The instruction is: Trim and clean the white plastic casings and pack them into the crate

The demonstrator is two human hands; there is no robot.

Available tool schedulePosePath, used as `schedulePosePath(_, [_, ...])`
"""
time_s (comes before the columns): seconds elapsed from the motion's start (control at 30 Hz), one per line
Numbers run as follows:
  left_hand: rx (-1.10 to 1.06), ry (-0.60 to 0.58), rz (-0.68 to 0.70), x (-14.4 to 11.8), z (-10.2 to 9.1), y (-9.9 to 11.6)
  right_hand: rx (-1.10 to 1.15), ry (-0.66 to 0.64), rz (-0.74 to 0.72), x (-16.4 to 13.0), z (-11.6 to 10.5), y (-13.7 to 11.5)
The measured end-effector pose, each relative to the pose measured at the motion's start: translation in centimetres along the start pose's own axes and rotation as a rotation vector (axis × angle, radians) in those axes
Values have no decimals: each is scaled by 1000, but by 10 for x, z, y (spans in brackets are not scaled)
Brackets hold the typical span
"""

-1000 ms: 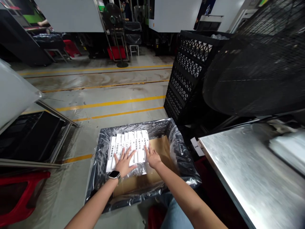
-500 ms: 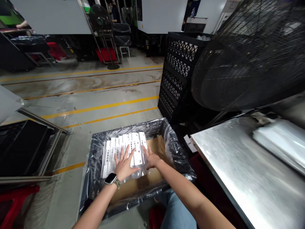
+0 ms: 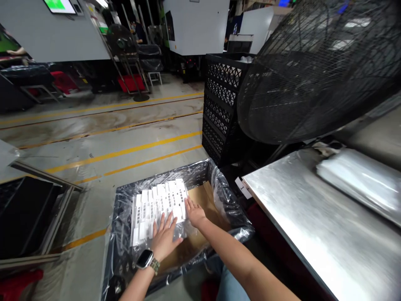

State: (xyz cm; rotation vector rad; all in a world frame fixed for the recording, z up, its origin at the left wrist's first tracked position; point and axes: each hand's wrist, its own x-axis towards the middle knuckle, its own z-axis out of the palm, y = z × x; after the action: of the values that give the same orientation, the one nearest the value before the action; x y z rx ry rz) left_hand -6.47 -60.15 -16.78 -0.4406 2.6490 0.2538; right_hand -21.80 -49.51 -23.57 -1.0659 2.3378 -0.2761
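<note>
Several white plastic panels with small square cutouts lie side by side in a black crate lined with clear plastic film. My left hand, with a watch on its wrist, is spread at the near ends of the panels, its fingertips over them. Against the right side of the row rests my right hand, fingers extended. Neither hand is closed round a panel. Brown cardboard lines the crate's bottom to the right of the panels.
A metal table stands on the right, with folded clear plastic bags on it. Behind it is a large black fan. Stacked black crates stand beyond my crate. A dark bin on a frame is at left.
My left hand has drawn back toward the near ends of the panels. My right hand's fingers have come closer together beside the row. The view has tilted up slightly and shifted right.
</note>
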Motion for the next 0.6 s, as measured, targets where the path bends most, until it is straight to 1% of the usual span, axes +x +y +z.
schedulePosePath(0.13, [-9, 7, -13, -17, -4, 3, 23, -38, 32, -2, -7, 1])
schedulePosePath(0.3, [-48, 66, -24, -35, -4, 8, 62, -147, 79, -8, -18, 1])
schedulePosePath(0.4, [-128, 152, 5, -50, -4, 9, 106, -207, 117, -13, -34, -4])
schedulePosePath(0.47, [-241, 192, 37, -65, -8, 13, 147, -218, 157, -21, -52, -6])
schedulePosePath(0.5, [-328, 187, 68, -73, -11, 17, 172, -202, 169, -29, -62, -6])
schedulePosePath(0.53, [-430, 158, 119, -81, -14, 23, 199, -168, 171, -41, -74, -5])
schedulePosePath(0.57, [-532, 93, 196, -89, -17, 32, 229, -116, 163, -56, -85, -3])
schedulePosePath(0.6, [-612, -14, 296, -96, -19, 43, 261, -53, 151, -76, -95, -1])
